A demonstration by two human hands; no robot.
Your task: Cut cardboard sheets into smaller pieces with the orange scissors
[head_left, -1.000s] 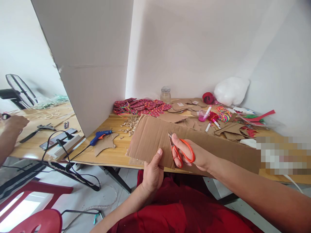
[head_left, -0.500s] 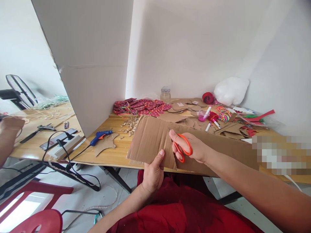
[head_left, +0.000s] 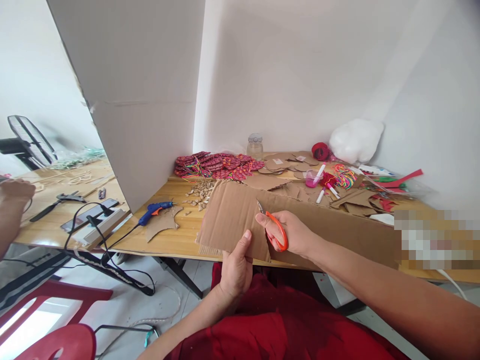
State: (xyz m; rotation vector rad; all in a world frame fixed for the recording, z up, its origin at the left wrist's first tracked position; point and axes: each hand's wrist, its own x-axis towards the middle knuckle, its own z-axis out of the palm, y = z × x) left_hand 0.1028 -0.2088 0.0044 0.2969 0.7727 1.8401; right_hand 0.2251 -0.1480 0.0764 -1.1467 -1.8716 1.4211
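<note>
The cardboard sheet (head_left: pixel 232 215) is lying propped over the tabletop (head_left: pixel 176 240) edge, and the slit in it is running further up than a second ago. The left hand (head_left: pixel 236 267) is pinching its lower edge; the right hand (head_left: pixel 290 234) is squeezing the orange scissors (head_left: pixel 275 231) nearly shut. The blades are probably buried in the cut, mostly hidden.

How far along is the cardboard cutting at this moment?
Done: a slit runs up from the near edge of the cardboard sheet; cut shapes are piled on the table. In hand: the left hand pinches the near edge, the right hand works the scissors in the slit. Left: the long stretch to the right is uncut.
</note>
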